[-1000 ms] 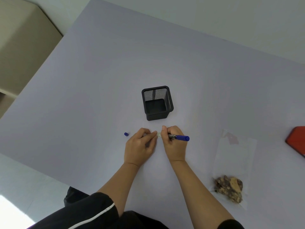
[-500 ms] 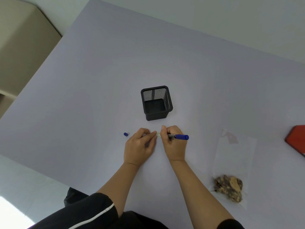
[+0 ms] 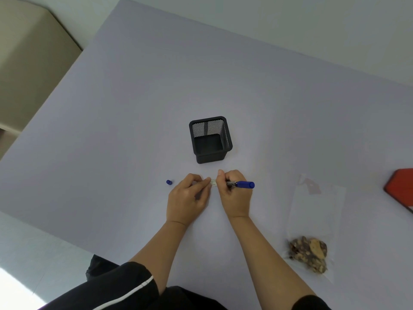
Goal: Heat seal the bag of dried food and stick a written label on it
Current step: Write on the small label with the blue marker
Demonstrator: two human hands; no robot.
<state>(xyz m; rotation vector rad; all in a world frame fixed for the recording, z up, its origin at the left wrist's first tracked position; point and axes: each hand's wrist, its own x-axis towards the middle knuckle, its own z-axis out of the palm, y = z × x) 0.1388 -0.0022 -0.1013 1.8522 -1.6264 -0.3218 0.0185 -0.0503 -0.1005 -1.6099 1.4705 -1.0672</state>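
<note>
— Where's the label, next to your hands?

— Right between them. The label (image 3: 213, 182) is a small pale strip lying flat on the bench (image 3: 245, 90), just this side of the black mesh pen pot (image 3: 210, 139). My left hand (image 3: 187, 199) is curled over its left end, fingertips pinching and pressing it down. My right hand (image 3: 234, 193) is closed around the pen (image 3: 241, 184), with the thumb side touching the strip's right end.

— And the bag?

— Well off to my right, clear of both hands. The bag (image 3: 314, 222) lies flat on the bench, with the dried food (image 3: 309, 253) bunched at the end nearest me.

— What can't you make out?

— The pen's tip is hidden under my right fingers, so I can't tell whether it is on the paper. There are faint marks on the strip, too small to read. Most of the strip is covered by my fingers; only a short middle part shows. The bag's film is so clear that its edges almost vanish against the bench. A red thing (image 3: 401, 186) at the far right is cut off by the frame's edge.

— Which way do things run?

— The strip runs left to right across me. The pen lies along the same line, its blue end pointing right. The pen cap (image 3: 169, 182) lies loose to the left of my left hand. The bag's long side runs away from me, its open end pointing to the far side.
</note>
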